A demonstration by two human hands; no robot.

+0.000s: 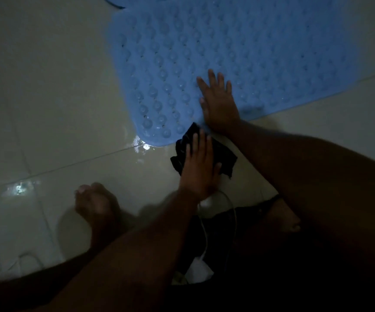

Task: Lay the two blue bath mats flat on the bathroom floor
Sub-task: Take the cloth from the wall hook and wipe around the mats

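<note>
A blue bath mat (238, 48) with rows of suction cups facing up lies spread on the pale tiled floor (47, 86). Only a corner of a second blue mat (114, 2) shows, at the top edge. My right hand (219, 104) lies flat on the first mat near its front edge, fingers apart. Just below it, my left hand (199, 167) presses on a crumpled black cloth (224, 154) on the tile at the mat's edge, thumb around the cloth.
The room is dim. The tiles shine wet near the mat's front corner (145, 147) and at the left (20, 189). My bare foot (94, 206) stands on the floor at lower left. A white cable (204, 226) hangs in front of my body.
</note>
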